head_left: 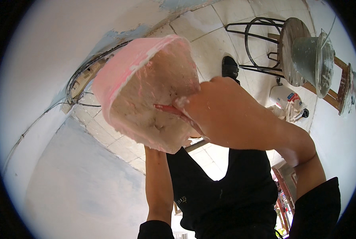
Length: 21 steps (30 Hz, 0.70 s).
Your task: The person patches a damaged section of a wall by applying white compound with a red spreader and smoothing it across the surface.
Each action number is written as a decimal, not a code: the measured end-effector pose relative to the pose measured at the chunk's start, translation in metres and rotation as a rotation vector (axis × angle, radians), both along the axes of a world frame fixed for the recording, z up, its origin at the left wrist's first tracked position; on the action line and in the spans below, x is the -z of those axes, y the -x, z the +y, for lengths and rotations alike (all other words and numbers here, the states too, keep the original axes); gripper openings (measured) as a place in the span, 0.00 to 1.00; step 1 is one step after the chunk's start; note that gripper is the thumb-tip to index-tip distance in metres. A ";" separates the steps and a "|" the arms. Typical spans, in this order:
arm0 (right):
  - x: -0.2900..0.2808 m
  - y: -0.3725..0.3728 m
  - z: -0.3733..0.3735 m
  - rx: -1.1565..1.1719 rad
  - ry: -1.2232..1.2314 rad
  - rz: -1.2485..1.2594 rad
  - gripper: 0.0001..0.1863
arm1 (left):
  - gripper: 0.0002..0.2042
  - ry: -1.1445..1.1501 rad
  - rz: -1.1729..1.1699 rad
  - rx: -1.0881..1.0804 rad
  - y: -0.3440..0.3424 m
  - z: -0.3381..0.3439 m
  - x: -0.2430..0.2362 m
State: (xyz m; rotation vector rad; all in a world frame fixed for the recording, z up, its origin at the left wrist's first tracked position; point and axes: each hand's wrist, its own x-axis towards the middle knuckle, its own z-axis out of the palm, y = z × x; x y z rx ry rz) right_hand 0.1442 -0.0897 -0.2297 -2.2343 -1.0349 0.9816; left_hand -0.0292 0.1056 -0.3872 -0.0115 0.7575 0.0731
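Observation:
A pink bucket [118, 79], crusted inside and along its rim with pale plaster, is tilted so that its mouth faces me. My left forearm [158, 187] rises behind its lower side. The bucket is held up from there, while the left hand's fingers are hidden behind it. Across the mouth from the right comes my right hand [203, 103], closed, with white smears on the fingers. A thin red piece of a tool [166, 108] sticks out of its grip into the bucket; the tool's exact kind is not clear.
At the right, a round wooden stool [291, 51] with black metal legs bears a grey, plaster-stained bucket [305, 59]. A white container [280, 96] stands on the tiled floor nearby. Dark cables [72, 81] run along the left wall, whose paint is patchy.

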 end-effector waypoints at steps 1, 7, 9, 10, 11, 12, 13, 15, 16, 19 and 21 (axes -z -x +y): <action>-0.007 0.001 -0.001 0.016 0.041 0.012 0.11 | 0.39 0.003 0.000 0.000 0.001 0.000 0.001; -0.050 0.000 -0.006 0.186 0.115 -0.087 0.08 | 0.40 -0.015 0.000 0.020 -0.004 0.005 0.000; -0.059 -0.006 -0.002 0.320 0.173 -0.119 0.08 | 0.40 -0.018 -0.004 0.024 -0.005 0.007 -0.002; -0.056 -0.007 0.000 0.325 0.170 -0.120 0.08 | 0.40 -0.022 -0.004 0.030 -0.005 0.008 -0.001; -0.051 -0.009 0.001 0.311 0.144 -0.164 0.08 | 0.40 -0.028 -0.005 0.037 -0.005 0.009 -0.001; -0.047 -0.008 0.001 0.304 0.135 -0.184 0.08 | 0.40 -0.027 -0.004 0.041 -0.005 0.009 -0.001; -0.044 -0.007 0.002 0.300 0.125 -0.206 0.08 | 0.40 -0.024 -0.006 0.042 -0.006 0.010 -0.001; -0.036 -0.002 0.002 0.261 0.077 -0.217 0.07 | 0.41 -0.028 -0.006 0.051 -0.007 0.011 0.001; -0.031 0.000 0.002 0.249 0.058 -0.218 0.07 | 0.41 -0.035 -0.007 0.053 -0.008 0.013 0.001; -0.015 0.003 0.002 0.163 0.108 -0.127 0.09 | 0.41 -0.043 -0.011 0.058 -0.010 0.016 0.000; -0.007 0.004 0.001 0.253 -0.048 -0.112 0.10 | 0.41 -0.042 -0.012 0.059 -0.011 0.017 0.000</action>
